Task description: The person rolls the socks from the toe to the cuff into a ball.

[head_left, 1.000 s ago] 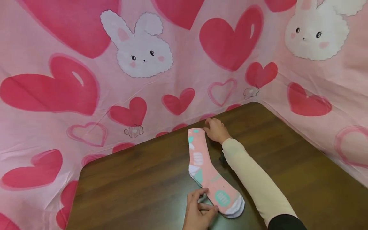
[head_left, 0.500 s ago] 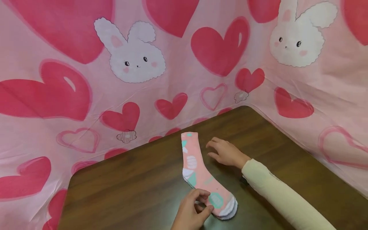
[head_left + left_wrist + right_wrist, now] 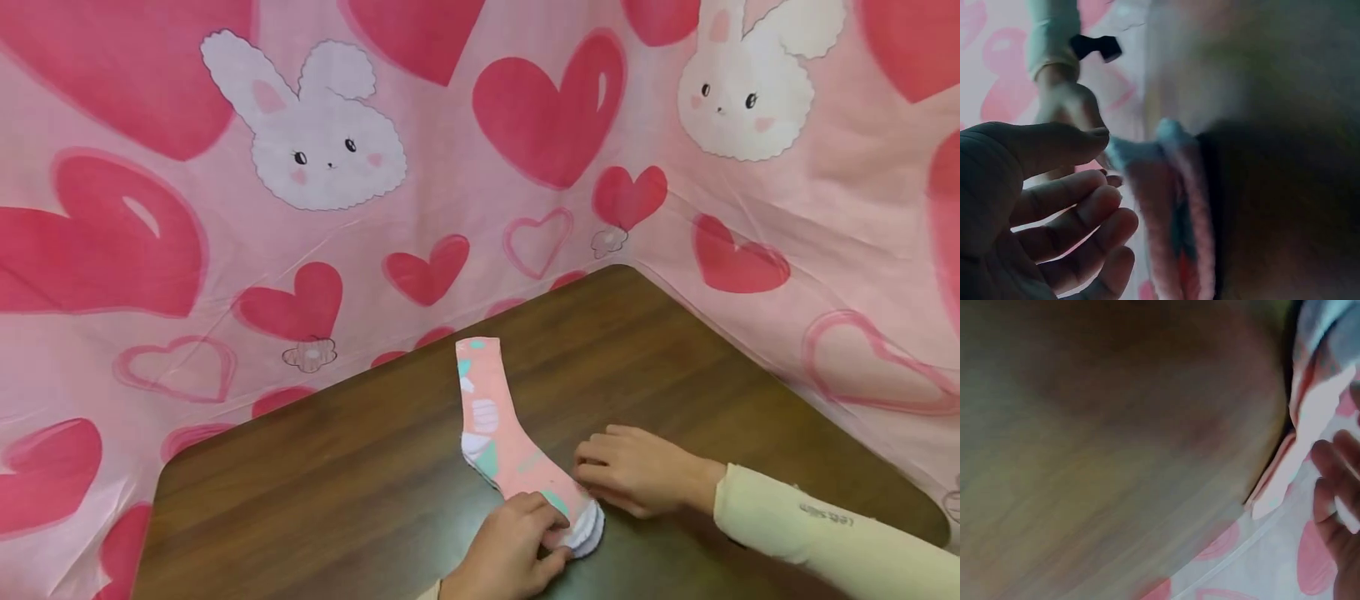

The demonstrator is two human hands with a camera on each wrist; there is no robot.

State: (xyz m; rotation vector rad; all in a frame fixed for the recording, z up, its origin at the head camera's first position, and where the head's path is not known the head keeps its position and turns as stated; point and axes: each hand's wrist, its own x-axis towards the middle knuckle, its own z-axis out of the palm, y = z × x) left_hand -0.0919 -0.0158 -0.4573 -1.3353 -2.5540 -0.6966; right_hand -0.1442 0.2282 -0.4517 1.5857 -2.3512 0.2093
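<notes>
A pair of pink socks (image 3: 517, 442), one laid on the other, has white toes and heels and mint-green patches. The left wrist view shows the two layers (image 3: 1154, 212) edge-on. My left hand (image 3: 510, 542) reaches over the foot part, fingertips right at the toe end and covering part of a green patch. In its wrist view, the thumb and loosely bent fingers (image 3: 1079, 194) stand apart, with no fabric pinched between them. On the other side of the toes is my right hand (image 3: 637, 467), its fingers bent loosely beside the foot's right edge.
The socks lie on a dark brown wooden table (image 3: 300, 467) with rounded corners. Pink fabric (image 3: 435, 167) printed with red hearts and white rabbits stands as walls along its far and right sides. A cream sleeve (image 3: 825, 517) covers the right arm.
My right hand has left the cuff end and come toward me to the toe end. My left hand has shifted slightly farther over the foot part. The head view has turned a little right.
</notes>
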